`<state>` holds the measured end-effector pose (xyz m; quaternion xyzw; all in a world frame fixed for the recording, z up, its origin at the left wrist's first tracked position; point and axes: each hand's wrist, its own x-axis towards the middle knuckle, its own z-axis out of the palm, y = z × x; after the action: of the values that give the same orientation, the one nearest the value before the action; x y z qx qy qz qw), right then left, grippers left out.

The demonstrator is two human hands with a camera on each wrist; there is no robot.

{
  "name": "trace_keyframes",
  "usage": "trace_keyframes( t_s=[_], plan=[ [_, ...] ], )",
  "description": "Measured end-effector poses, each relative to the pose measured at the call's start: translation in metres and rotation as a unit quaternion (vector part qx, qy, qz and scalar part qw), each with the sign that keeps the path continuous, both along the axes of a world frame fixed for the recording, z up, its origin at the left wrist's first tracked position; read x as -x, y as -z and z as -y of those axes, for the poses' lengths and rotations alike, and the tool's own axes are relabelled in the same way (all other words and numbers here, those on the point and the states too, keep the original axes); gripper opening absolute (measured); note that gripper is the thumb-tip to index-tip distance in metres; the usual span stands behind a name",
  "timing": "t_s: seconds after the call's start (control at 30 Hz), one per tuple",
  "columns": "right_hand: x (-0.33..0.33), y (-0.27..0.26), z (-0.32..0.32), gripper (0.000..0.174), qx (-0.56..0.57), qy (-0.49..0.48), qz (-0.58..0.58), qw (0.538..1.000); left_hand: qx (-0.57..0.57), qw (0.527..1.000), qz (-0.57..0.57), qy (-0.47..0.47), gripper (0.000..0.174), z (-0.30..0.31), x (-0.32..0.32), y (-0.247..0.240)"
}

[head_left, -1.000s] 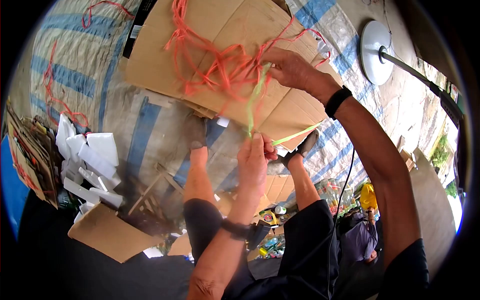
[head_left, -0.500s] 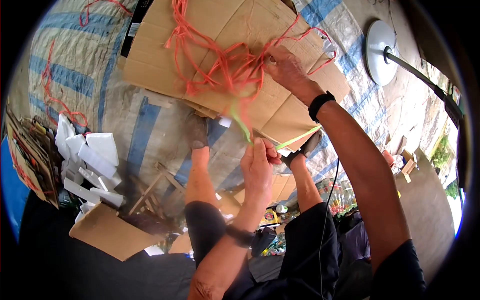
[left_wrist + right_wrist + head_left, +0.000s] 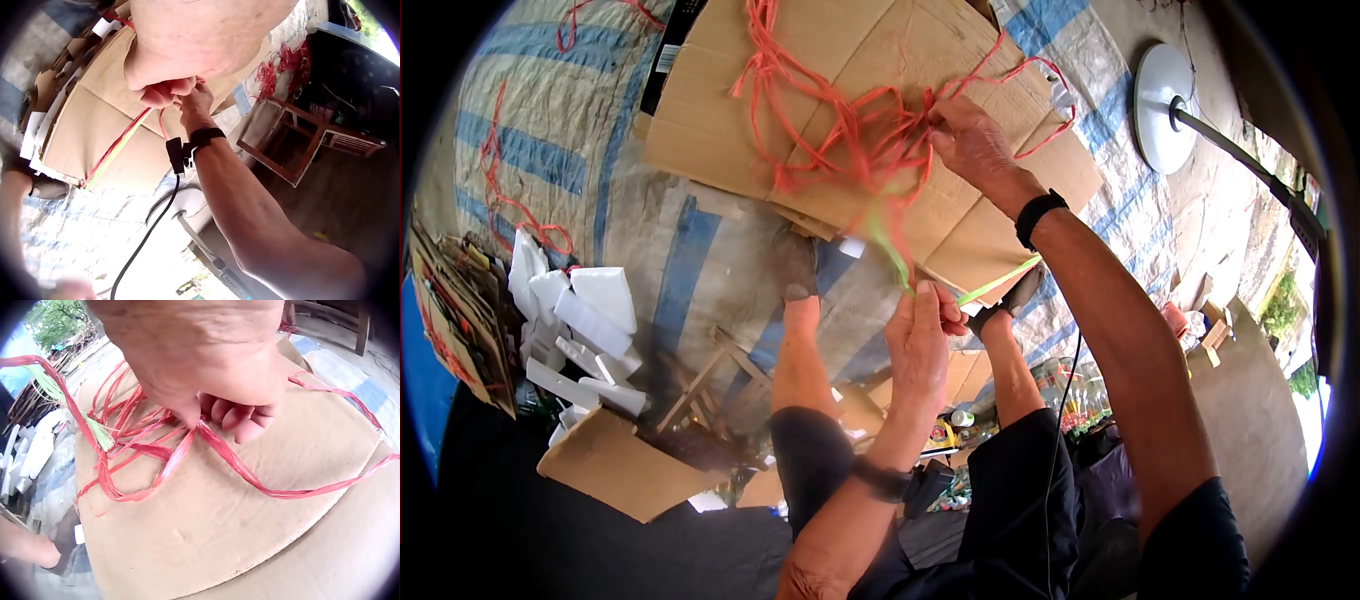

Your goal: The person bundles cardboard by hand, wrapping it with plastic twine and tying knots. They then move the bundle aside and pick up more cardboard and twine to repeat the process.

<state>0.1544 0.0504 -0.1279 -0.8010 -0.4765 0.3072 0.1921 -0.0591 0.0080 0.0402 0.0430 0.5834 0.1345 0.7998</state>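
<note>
A tangle of red plastic twine (image 3: 840,120) lies on a stack of flattened cardboard (image 3: 700,115). My left hand (image 3: 918,345), near the cardboard's lower edge, pinches green and red twine. From its fingers a taut green strand (image 3: 1000,280) runs to the cardboard's corner; the left wrist view shows red twine (image 3: 111,153) alongside it. A loose green end is blurred above that hand. Over the cardboard, my right hand (image 3: 978,145) pinches red twine (image 3: 250,478) between thumb and fingers. Left of it in the right wrist view hangs a frayed green end (image 3: 99,432).
A striped tarp (image 3: 640,190) covers the ground beneath. White foam pieces (image 3: 595,320) and bundled cardboard (image 3: 460,320) stand at left, above an open cardboard flap (image 3: 635,465). A fan-like round base (image 3: 1165,110) stands at right. Plastic bottles (image 3: 1080,390) lie beside the right leg.
The green strand stretched up to my right hand at first; its upper end has come away and swung left. My left hand has shifted slightly right and down. The right hand keeps near the tangle.
</note>
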Motion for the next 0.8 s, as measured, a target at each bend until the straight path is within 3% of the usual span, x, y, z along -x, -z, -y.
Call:
trace_keyframes(
  t_s=[0.17, 0.23, 0.27, 0.33, 0.43, 0.57, 0.63, 0.8],
  plan=[
    [-0.008, -0.006, -0.010, 0.018, -0.031, 0.046, 0.034, 0.998, -0.003, 1.000, 0.008, 0.009, 0.030, 0.001, 0.002, 0.001],
    [-0.012, -0.014, -0.013, 0.020, -0.031, 0.066, 0.149, 0.986, 0.003, 1.000, 0.015, 0.017, 0.030, 0.000, 0.002, 0.000],
    [-0.016, -0.013, -0.013, 0.020, -0.031, 0.065, 0.148, 0.986, 0.003, 1.000, 0.014, 0.017, 0.030, 0.000, 0.002, 0.001],
    [-0.031, -0.011, -0.008, 0.027, 0.020, -0.006, 0.246, 0.969, 0.006, 1.000, 0.024, 0.007, 0.030, 0.000, 0.003, 0.001],
    [-0.045, -0.013, 0.003, 0.033, 0.069, -0.090, 0.274, 0.955, 0.019, 0.999, 0.027, 0.010, 0.030, -0.001, 0.003, -0.001],
    [-0.041, -0.015, 0.016, 0.032, 0.046, -0.111, 0.246, 0.962, 0.013, 0.999, 0.039, 0.007, 0.029, 0.001, 0.004, 0.001],
    [-0.035, -0.016, 0.019, 0.023, 0.056, -0.019, 0.125, 0.990, 0.017, 0.999, 0.035, 0.009, 0.030, 0.002, 0.004, 0.002],
    [-0.041, -0.003, 0.025, 0.018, 0.094, -0.060, 0.135, 0.985, 0.019, 0.999, 0.041, 0.009, 0.029, 0.002, 0.003, 0.001]
  ],
)
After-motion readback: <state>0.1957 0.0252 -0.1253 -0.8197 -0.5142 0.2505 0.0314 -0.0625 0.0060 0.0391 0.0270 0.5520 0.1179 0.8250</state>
